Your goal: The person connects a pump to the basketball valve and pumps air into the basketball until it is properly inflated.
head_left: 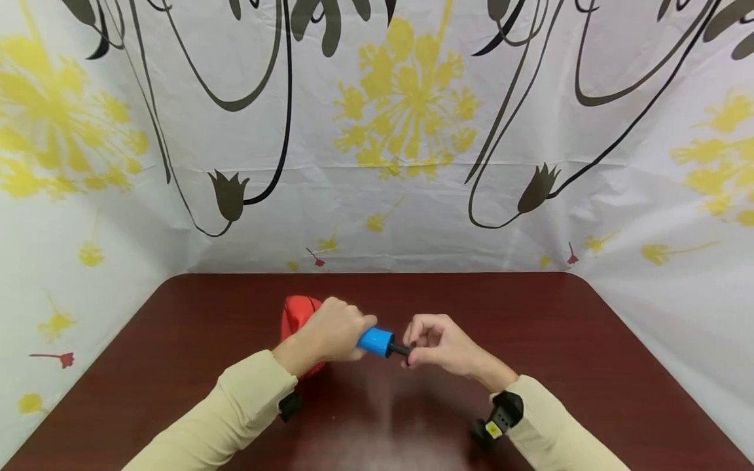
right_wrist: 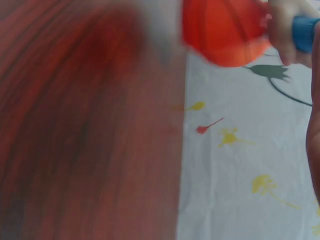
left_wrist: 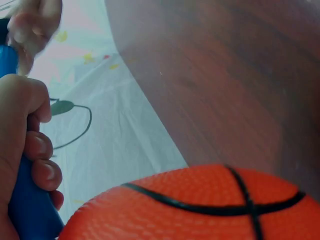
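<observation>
My left hand (head_left: 336,330) grips the blue barrel of a hand pump (head_left: 376,341), its fingers wrapped round it in the left wrist view. A black rod runs from the barrel's right end to my right hand (head_left: 442,347), whose thumb and fingers hold the dark handle (head_left: 410,351). Beyond the left hand is an orange-red toy basketball (head_left: 299,313) with black lines, partly hidden by that hand. In the head view its surface looks creased; in the left wrist view the basketball (left_wrist: 200,200) looks rounded. The joint between pump and ball is hidden.
The dark red-brown table (head_left: 501,314) lies beneath both hands. A white cloth (head_left: 377,235) with yellow flowers and dark vines hangs behind it and along both sides. A black strap device (head_left: 503,413) sits on the right wrist.
</observation>
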{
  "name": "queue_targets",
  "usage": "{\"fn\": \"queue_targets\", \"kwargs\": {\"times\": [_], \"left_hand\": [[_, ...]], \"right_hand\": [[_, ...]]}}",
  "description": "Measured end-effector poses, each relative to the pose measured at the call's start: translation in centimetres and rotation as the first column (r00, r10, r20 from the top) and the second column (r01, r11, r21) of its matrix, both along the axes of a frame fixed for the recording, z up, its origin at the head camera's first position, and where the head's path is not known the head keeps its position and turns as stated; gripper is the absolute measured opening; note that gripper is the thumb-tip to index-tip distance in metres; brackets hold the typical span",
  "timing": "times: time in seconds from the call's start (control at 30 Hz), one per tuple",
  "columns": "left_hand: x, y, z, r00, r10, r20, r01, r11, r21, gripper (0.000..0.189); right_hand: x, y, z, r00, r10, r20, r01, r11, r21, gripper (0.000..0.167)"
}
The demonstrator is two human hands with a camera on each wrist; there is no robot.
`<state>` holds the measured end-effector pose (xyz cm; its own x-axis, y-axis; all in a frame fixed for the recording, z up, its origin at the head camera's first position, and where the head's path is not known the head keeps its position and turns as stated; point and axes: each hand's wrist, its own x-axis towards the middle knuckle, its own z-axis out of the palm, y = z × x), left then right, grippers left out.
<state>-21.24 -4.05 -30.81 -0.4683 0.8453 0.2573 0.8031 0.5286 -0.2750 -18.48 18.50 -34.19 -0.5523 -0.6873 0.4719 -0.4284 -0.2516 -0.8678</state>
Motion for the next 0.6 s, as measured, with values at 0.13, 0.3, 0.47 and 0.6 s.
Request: {"fn": "queue_targets", "kwargs": {"times": [0.13, 0.3, 0.47, 0.6], "left_hand": [[0.2, -0.1, -0.6, 0.999, -0.025, 0.046, 0.024, 1.0, 0.013, 0.025], [-0.4, -1.3, -0.9, 0.998, -0.052, 0.017, 0.051, 0.997, 0.066, 0.026], [-0.6, -1.7, -0.1, 0.998, -0.051, -0.02, 0.053, 0.995, 0.086, 0.028], [-0.3, -0.7, 0.2, 0.998, -0.058, -0.04, 0.058, 0.998, 0.008, 0.029]], "right_hand": [[0.6, 0.4, 0.1, 0.997, 0.002, 0.071, -0.004, 1.0, 0.027, 0.014], [1.4, 3.4, 0.7, 0.98, 0.144, 0.136, -0.144, 0.99, -0.01, 0.016], [1.6, 5.5, 1.1, 0.966, 0.233, 0.11, -0.23, 0.973, -0.033, 0.015], [1.1, 2.9, 0.8, 0.99, 0.141, 0.014, -0.141, 0.99, -0.002, 0.017]]}}
